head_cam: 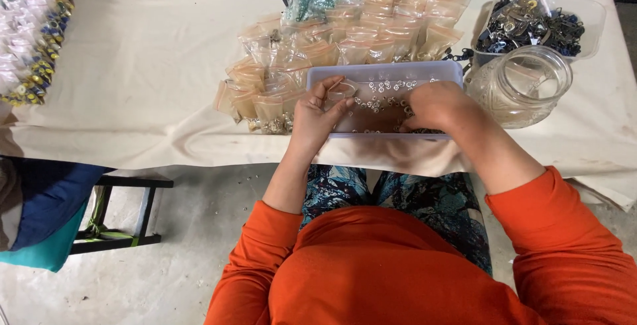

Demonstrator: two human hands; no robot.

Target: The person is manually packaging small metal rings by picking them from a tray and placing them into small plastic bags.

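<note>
Cream cloth covers the worktop (152, 66), which fills the upper half of the frame, and near its front edge at centre stands a shallow pale plastic tray (385, 71) strewn with small silvery metal rings (381, 102). Behind and to the left of the tray lies a spread of little clear bags with reddish seal strips (371, 26), many already filled; to its right stands a clear glass jar (521, 86), and beyond that, at upper right, a clear tub of dark metal fittings (537, 23). At the far left edge more small packets with yellow and blue bits (33, 46) are cut off by the frame. The left hand (322, 116) holds one small clear bag (342, 91) over the tray's left end, its grip pinched on the bag's mouth. The right hand (434, 106) rests in the tray's right half, fingers curled down among the rings; its back hides the fingertips, so I cannot tell whether that grip is closed on anything. By my reading the step in hand is filling a bag with rings, which calls for keeping the bag's mouth open. How many rings the bag holds is too small to make out.
</note>
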